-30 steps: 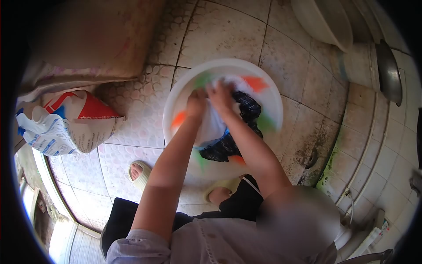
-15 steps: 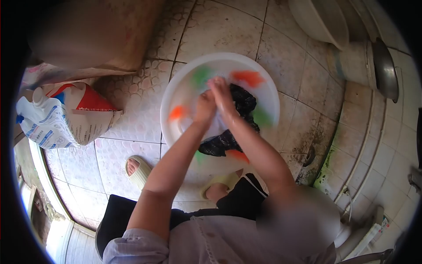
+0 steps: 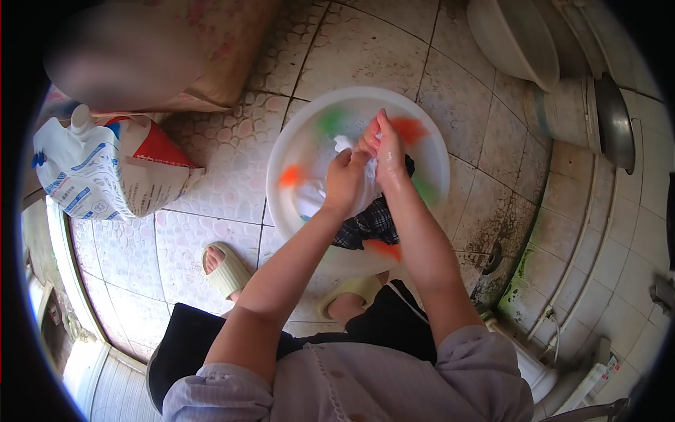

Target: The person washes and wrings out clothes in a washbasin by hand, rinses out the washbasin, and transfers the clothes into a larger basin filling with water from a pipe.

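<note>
Left grip (image 3: 343,181) and right grip (image 3: 389,151) clench white cloth (image 3: 369,183) within the basin's rim (image 3: 358,92).
Glistening wet skin could let it slip.

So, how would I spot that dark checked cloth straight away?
Find the big white basin on the tiled floor. Inside, towards the person's feet, lies the bunched dark cloth. Its checks set it apart from the white cloth next to it.

"What lies underfoot?"
"A pale tiled floor (image 3: 365,50), stained, with dark joints; a round white plastic basin with orange and green patches (image 3: 358,92) stands on it;"
"And nearer the person?"
"Two pale yellow-green ridged slippers (image 3: 227,273), resting on the floor near the basin."
</note>
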The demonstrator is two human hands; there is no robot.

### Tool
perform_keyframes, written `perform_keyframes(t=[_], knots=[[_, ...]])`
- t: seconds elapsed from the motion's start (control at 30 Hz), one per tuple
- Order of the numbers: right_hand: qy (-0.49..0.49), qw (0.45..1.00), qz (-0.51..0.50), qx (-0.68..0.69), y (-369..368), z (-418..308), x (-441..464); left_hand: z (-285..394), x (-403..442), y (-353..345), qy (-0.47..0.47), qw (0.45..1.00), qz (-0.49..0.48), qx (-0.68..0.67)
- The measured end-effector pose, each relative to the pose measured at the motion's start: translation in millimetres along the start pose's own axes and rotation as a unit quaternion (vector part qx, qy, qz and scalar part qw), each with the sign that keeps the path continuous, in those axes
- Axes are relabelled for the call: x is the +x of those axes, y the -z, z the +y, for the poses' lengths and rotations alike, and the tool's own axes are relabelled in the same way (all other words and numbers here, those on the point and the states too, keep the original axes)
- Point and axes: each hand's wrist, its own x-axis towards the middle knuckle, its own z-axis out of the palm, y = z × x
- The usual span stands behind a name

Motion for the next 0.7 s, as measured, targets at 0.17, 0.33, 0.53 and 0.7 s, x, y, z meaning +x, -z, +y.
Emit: perform_keyframes(t=[0.17,0.33,0.53,0.7], knots=[[0.393,0.632,0.044,-0.666,42.7,38.4,35.2,-52.7,43.1,57.6,-0.127,0.952,0.099,0.26],[0.282,0.708,-0.069,-0.644,-10.9,83.8,-39.8,12.0,6.0,24.5,0.051,0.942,0.306,0.127],[0.44,0.634,-0.038,-0.635,-40.3,35.5,-72.1,19.8,16.4,50.6,0.188,0.923,-0.143,-0.305],[0.439,0.688,-0.07,-0.574,-50.5,1.6,-55.4,62.7,-0.1,33.2,0.107,0.949,-0.039,-0.295]])
